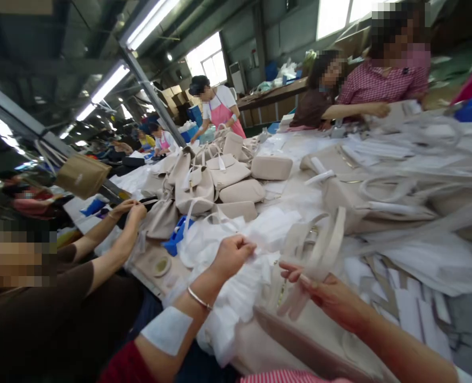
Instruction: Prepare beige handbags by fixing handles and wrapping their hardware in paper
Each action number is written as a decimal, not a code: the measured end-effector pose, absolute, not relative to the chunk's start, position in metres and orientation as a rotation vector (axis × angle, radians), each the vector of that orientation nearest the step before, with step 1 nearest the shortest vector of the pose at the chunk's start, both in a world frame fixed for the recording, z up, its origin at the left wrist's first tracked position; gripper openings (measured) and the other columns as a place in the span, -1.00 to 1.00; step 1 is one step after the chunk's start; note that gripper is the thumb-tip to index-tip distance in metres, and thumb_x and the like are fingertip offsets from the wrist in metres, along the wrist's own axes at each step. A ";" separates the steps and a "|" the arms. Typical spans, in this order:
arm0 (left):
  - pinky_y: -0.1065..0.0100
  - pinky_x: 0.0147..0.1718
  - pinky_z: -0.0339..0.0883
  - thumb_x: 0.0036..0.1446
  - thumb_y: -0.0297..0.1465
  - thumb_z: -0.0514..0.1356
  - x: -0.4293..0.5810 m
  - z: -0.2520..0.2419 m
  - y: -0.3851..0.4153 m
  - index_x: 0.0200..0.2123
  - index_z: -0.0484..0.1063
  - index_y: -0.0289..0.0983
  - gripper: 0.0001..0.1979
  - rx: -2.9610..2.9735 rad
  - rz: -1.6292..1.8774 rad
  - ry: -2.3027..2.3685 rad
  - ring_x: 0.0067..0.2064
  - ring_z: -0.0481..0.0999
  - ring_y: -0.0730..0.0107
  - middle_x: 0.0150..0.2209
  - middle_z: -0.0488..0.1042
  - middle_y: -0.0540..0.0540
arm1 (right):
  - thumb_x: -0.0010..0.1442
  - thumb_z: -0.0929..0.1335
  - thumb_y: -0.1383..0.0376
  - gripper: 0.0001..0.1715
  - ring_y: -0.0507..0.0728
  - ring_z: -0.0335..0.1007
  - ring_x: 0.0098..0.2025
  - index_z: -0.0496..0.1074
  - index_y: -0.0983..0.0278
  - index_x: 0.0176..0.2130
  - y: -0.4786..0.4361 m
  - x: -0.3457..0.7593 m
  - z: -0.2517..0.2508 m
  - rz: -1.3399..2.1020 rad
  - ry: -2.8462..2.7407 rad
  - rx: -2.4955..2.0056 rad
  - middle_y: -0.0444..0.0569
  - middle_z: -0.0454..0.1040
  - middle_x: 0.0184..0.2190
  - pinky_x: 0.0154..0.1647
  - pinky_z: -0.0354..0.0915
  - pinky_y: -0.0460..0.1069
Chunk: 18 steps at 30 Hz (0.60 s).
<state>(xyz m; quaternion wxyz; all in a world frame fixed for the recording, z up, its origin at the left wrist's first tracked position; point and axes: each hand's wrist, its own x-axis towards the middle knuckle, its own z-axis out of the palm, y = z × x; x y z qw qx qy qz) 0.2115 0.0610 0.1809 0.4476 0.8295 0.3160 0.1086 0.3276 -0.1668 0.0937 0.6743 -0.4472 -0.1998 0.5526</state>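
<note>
Brown and bulky, a bag [82, 175] hangs far to the left of both hands, and just below it a co-worker in a dark top [60, 303] brings 2 hands [134, 210] close together. Nearer the left hand, on its left side, lie a small round dish [162, 266] and a blue plastic piece [175, 238], with a pile of beige bags [196, 186] heaped beyond them. The left hand [231, 255] is raised over crumpled white sheets [236, 284], thumb and fingers drawn together; whether anything thin is pinched there I cannot tell. Its wrist wears 1 silver bangle [199, 299]. To its right, well apart from it, beige straps [331, 242] stand in loops, clasped between the thumb and fingers of the right hand [331, 298]. Under that hand lies a beige bag [319, 324]. Right of the right hand, white strips [409, 314] are scattered; beyond it sit more bags under clear plastic [395, 213], and farther off, 2 co-workers [383, 85] are at the table's far side.
</note>
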 end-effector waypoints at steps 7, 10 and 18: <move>0.43 -0.56 0.13 0.01 -0.23 0.27 0.209 0.134 -0.002 -0.58 0.41 -0.26 -0.75 1.930 0.314 0.777 -0.54 0.29 0.48 -0.62 0.36 0.05 | 0.11 0.44 0.02 -0.62 0.28 0.31 0.15 0.60 0.19 -0.16 -0.144 0.309 0.105 1.098 -0.528 -1.032 0.03 0.51 0.03 0.24 0.10 0.19; 0.44 -0.58 0.12 0.02 -0.20 0.27 0.201 0.128 -0.007 -0.51 0.40 -0.26 -0.74 1.856 0.260 0.778 -0.55 0.27 0.50 -0.61 0.35 0.05 | 0.06 0.47 0.04 -0.60 0.23 0.47 -0.17 0.61 0.24 -0.19 -0.137 0.305 0.109 1.069 -0.419 -1.007 0.00 0.60 -0.30 0.00 0.30 0.13; 0.37 -0.26 0.34 -0.15 -0.29 0.40 0.118 0.098 0.018 -0.41 0.53 -0.21 -0.80 2.131 -0.167 0.156 -0.32 0.48 0.34 -0.38 0.54 -0.03 | -0.09 0.54 0.03 -0.55 0.28 0.47 -0.17 0.63 0.25 -0.24 -0.153 0.296 0.120 1.217 -0.235 -1.145 0.09 0.60 -0.21 -0.14 0.39 0.08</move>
